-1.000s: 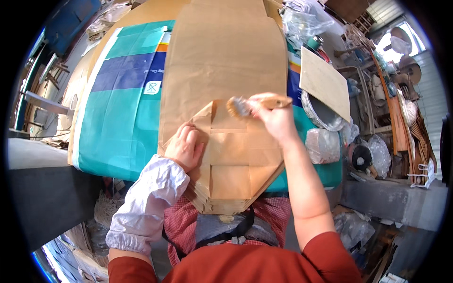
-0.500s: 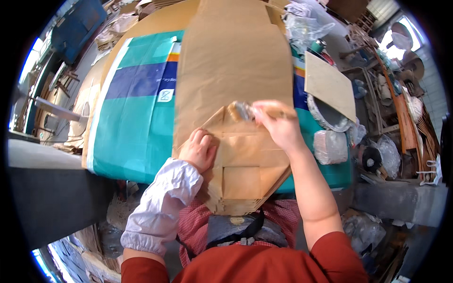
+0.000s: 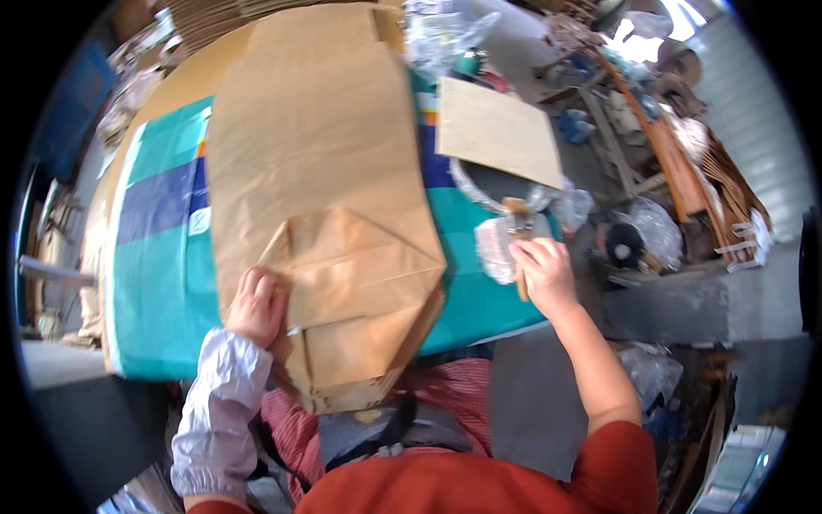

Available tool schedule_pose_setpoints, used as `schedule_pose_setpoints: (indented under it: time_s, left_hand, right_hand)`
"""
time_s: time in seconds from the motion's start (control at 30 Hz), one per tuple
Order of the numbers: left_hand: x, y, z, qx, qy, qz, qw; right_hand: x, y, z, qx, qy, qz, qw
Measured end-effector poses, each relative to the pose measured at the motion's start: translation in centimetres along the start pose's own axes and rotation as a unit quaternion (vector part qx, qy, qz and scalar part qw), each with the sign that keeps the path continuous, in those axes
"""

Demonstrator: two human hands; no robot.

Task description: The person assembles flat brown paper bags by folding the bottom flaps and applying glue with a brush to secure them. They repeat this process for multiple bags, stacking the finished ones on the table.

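A stack of large brown paper bags [image 3: 317,128] lies lengthwise before me, with the nearer end folded into a flat angular bottom [image 3: 360,265]. At the left edge of that folded end, my left hand [image 3: 257,304] is closed, its curled fingers gripping the paper. My right hand [image 3: 548,272] is off to the right of the bags, closed around the wooden handle of a paintbrush [image 3: 520,224]. The bristles point away from me, just above a plastic-wrapped block [image 3: 493,250] and near the rim of a round tub [image 3: 475,184].
A pale square board [image 3: 501,128] partly covers the tub. Green-and-blue printed sheeting [image 3: 163,248] lies under the bags. Crumpled clear plastic [image 3: 441,38] sits at the far side. Wooden framing [image 3: 642,128] and a black roll [image 3: 621,244] stand to the right.
My right hand has carried the paintbrush from the folded bag end rightward to beside the tub. My left hand stays at the bag's left edge. The whole view has shifted right.
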State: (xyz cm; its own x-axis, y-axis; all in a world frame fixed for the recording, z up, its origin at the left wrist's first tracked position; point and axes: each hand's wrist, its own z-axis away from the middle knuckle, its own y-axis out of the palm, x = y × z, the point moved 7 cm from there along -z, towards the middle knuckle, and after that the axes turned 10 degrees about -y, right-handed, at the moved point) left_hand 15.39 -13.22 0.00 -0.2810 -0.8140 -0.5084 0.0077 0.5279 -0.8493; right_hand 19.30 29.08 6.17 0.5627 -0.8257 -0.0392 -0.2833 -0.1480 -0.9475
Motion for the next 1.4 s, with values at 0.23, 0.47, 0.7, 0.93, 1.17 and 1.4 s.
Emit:
schedule_pose_setpoints:
  time_s: [0.23, 0.47, 0.7, 0.93, 1.17, 1.4]
  left_hand:
    - [6.2, 1.2, -7.7, 0.093, -0.165, 0.057, 0.98]
    - [3.8, 1.8, -5.8, 0.185, -0.063, -0.054, 0.979]
    - [-0.9, -0.5, 1.1, 0.043, 0.079, -0.217, 0.972]
    - [-3.6, 0.1, 3.2, 0.133, 0.132, -0.16, 0.969]
    - [-0.7, 0.4, 3.9, 0.237, 0.068, 0.124, 0.961]
    - [-2.5, -0.6, 4.6, 0.249, 0.086, 0.052, 0.963]
  right_hand:
    - [6.3, 12.9, -11.2, 0.126, 0.215, -0.392, 0.886]
    - [7.1, 11.8, -13.8, 0.087, -0.038, -0.318, 0.943]
    - [13.0, 8.4, -10.0, 0.086, -0.177, -0.085, 0.977]
    - [15.0, 7.6, -7.1, 0.129, -0.146, -0.192, 0.962]
    - [13.9, 4.8, -2.3, -0.07, -0.007, -0.24, 0.968]
    - [17.6, 5.5, -3.2, -0.056, -0.031, -0.233, 0.97]
